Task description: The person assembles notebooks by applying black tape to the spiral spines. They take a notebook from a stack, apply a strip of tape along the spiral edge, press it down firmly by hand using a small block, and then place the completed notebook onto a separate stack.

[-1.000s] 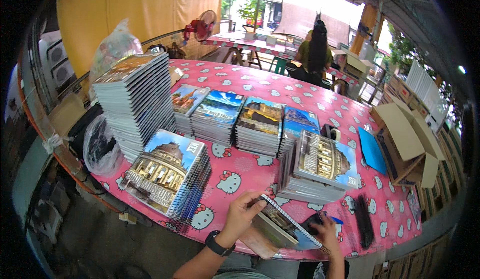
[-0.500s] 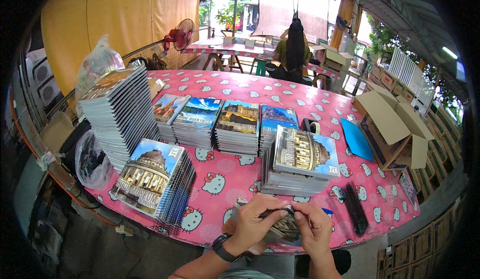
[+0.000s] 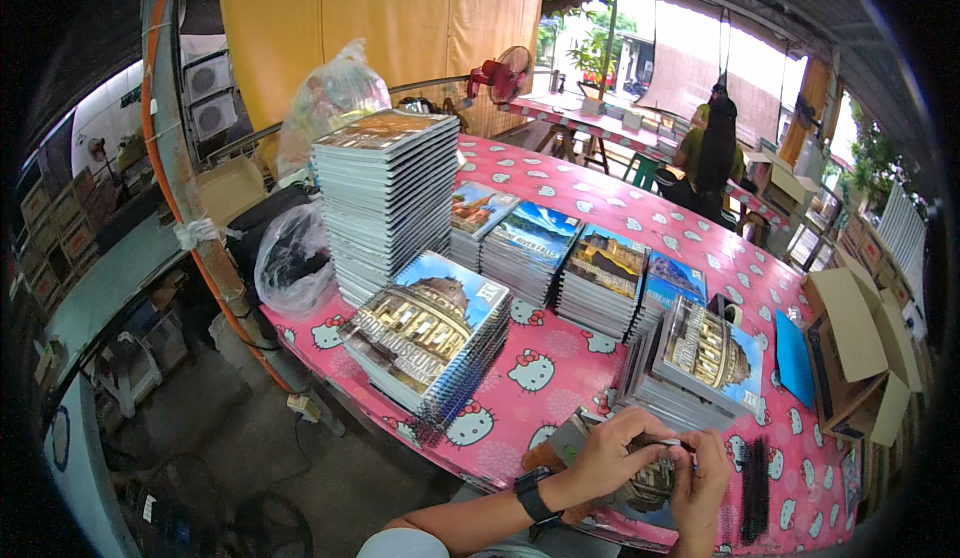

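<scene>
Pink tabletop [image 3: 562, 383], white cat heads with red bows. Near edge: booklet [image 3: 650, 488] with brownish building print, black coils [image 3: 756, 488]. Right edge: blue sheet [image 3: 795, 360], brown carton [image 3: 842, 363].

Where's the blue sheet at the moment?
In the head view, the blue sheet is toward the right on the pink table, just left of the open cardboard box.

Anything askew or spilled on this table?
The notebook stack beyond the right hand looks askew: its top notebook sits offset from those below, so the edges don't line up. No spill is visible.
</scene>
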Demonstrator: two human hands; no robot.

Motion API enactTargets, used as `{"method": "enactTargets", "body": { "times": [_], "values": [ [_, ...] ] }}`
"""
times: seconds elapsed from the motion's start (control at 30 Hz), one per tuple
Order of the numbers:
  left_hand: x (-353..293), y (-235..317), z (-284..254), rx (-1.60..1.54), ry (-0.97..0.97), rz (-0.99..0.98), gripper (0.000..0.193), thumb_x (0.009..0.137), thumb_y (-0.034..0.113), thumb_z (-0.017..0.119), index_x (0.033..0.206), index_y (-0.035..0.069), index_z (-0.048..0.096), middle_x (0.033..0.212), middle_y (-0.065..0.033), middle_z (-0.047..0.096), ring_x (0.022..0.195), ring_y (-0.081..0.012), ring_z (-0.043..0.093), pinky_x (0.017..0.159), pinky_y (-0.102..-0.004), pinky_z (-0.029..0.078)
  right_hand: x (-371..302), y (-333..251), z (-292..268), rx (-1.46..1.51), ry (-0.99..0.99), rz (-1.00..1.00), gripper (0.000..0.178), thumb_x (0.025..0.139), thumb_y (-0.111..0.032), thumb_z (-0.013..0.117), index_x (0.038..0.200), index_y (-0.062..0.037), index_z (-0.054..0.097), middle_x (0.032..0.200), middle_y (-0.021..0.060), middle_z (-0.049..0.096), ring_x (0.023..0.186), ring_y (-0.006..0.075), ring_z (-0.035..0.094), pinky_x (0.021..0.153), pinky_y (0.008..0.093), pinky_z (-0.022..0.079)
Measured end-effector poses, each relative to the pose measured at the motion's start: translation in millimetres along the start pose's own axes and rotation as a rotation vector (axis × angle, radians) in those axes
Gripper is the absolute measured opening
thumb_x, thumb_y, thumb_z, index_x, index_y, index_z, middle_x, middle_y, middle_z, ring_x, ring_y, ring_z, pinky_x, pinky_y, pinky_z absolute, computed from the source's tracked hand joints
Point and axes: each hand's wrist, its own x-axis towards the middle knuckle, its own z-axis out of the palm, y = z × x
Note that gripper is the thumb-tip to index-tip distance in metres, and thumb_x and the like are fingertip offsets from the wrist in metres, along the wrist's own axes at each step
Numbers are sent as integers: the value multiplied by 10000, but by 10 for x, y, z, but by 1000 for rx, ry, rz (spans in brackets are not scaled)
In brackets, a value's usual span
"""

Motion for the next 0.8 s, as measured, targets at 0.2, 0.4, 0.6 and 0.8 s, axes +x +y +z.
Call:
{"method": "enactTargets", "body": {
  "times": [0.2,0.4,0.6,0.8],
  "values": [
    [42,32,-32,-43,39,-71,204,781,71,666,959,36,574,907,-66,596,854,-130,590,721,-263,479,102,-34,44,-70,-15,-93,146,756,-21,608,890,2,554,756,152,490,664,317,504,575,358,404],
    [81,43,-160,-50,17,-47,207,779,81,667,951,45,557,926,-63,591,843,-143,592,712,-266,482,232,-208,-25,4,-69,-62,149,736,0,619,873,2,563,764,146,499,703,305,518,607,342,418],
    [232,387,-391,341,269,182,340,777,43,656,1082,31,507,1033,-107,557,927,-189,561,801,-322,457,502,-480,-31,5,1,-157,85,771,-17,583,847,0,548,777,128,506,700,256,511,663,312,415],
    [-37,549,-1038,55,458,-11,561,745,53,693,1230,0,415,1161,-114,507,1024,-172,510,870,-311,431,1204,-563,-47,993,474,-46,222,924,-219,473,1022,-26,519,837,34,548,772,103,493,715,270,419]
  ]
}}
